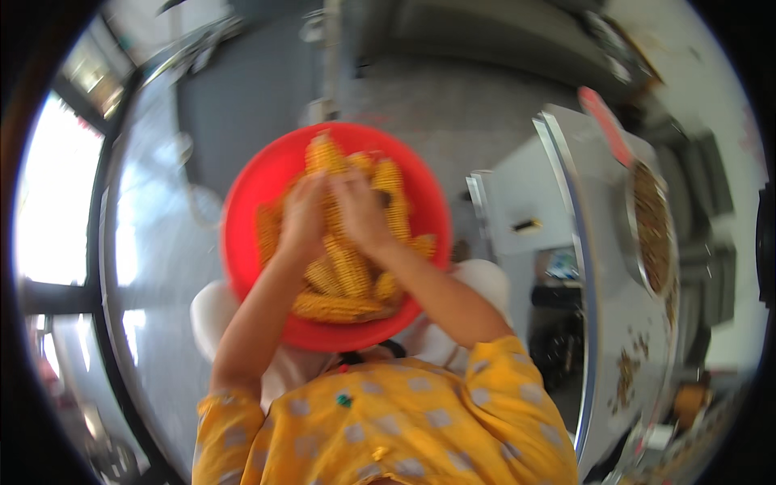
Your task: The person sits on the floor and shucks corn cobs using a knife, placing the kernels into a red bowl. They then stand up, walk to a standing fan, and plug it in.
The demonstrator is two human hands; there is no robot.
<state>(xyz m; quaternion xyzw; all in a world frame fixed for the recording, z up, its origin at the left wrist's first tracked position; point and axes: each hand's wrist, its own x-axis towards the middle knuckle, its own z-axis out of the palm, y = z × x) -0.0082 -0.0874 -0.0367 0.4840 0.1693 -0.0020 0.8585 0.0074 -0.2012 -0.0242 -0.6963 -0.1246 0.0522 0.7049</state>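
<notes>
A round red plastic basin [248, 182] rests before me over my knees, with several yellow corn cobs [393, 194] in it. Near its far side both of my hands are closed around one upward-pointing corn cob [323, 155], whose pale tip shows beyond my fingers. My left hand [305, 212] grips it from the left side and my right hand [357, 209] from the right. The fingers are slightly blurred. More cobs lie beneath and beside my hands, one of them crosswise at the basin's near side.
To the right, a white cabinet [612, 339] bears a metal pan [630, 224] of brown bits with a red handle [606, 124]. Small bits [627, 376] lie scattered on its top. A dark-framed glass door [97, 267] stands at the left; a grey sofa [485, 42] is at the far side.
</notes>
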